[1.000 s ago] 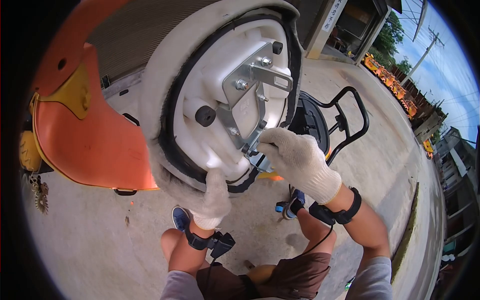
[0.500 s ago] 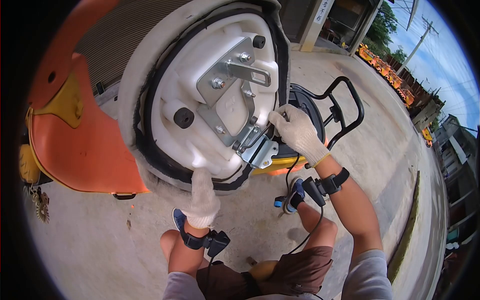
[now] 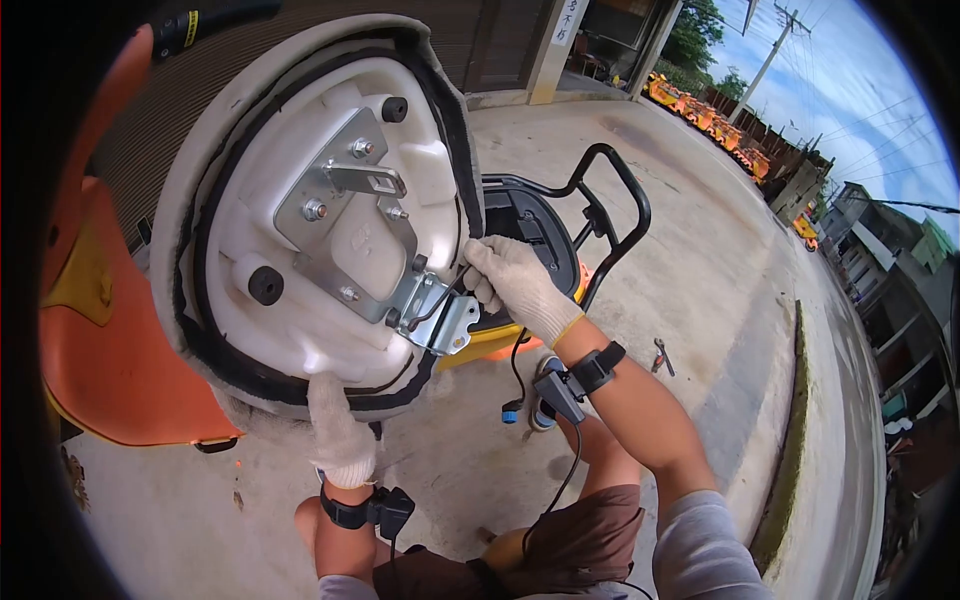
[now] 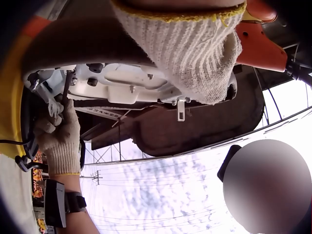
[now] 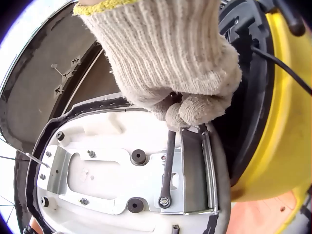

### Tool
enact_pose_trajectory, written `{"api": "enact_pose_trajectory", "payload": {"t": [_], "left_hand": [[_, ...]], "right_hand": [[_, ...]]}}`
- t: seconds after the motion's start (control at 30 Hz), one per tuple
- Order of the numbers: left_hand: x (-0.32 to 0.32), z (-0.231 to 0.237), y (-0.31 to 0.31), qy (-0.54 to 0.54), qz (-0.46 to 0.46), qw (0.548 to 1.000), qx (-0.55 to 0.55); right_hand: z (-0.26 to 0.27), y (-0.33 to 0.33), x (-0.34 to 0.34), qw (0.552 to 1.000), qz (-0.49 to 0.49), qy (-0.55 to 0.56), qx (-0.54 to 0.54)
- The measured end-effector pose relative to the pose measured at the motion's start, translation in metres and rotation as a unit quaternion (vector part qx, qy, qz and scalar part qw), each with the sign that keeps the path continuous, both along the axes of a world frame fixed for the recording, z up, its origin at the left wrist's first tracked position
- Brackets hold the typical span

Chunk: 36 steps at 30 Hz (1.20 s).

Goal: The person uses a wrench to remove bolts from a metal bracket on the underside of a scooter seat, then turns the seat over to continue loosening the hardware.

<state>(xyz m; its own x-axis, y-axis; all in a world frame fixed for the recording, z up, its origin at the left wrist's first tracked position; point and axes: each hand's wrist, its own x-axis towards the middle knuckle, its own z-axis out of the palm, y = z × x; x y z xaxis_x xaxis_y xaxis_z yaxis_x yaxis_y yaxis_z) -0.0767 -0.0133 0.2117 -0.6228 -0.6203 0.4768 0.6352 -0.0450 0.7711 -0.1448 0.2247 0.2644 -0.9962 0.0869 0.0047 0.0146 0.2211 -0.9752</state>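
1. Gripping a wrench [image 5: 168,163], the gloved right hand [image 3: 520,285] has its fingers curled shut round the handle.
2. Ring end's sitting on a nut at the hinge bracket [image 3: 452,325].
3. Gloved left hand [image 3: 340,435] has the upturned scooter seat [image 3: 300,345] by its edge, thumb on the underside.

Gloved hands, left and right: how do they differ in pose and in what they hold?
The left hand holds the seat's edge, one finger straight; the right hand curls round a wrench. The left hand is away from the hinge bracket, the right hand close beside it. Both wear off-white knit gloves with yellow cuffs.
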Motion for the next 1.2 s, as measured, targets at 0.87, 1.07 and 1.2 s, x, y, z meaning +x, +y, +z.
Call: {"api": "enact_pose_trajectory", "payload": {"t": [0.87, 1.07, 1.2], "left_hand": [[-0.013, -0.118, -0.044, -0.016, 0.160, 0.898, -0.410], [-0.007, -0.122, -0.059, -0.022, 0.154, 0.892, -0.424], [-0.007, -0.123, -0.063, -0.022, 0.156, 0.887, -0.433]], "right_hand": [[0.052, -0.053, 0.060, 0.780, 0.169, 0.300, 0.522], [0.054, -0.059, 0.051, 0.859, 0.106, 0.200, 0.459], [0.048, -0.045, 0.032, 0.920, 0.018, 0.202, 0.335]]}}
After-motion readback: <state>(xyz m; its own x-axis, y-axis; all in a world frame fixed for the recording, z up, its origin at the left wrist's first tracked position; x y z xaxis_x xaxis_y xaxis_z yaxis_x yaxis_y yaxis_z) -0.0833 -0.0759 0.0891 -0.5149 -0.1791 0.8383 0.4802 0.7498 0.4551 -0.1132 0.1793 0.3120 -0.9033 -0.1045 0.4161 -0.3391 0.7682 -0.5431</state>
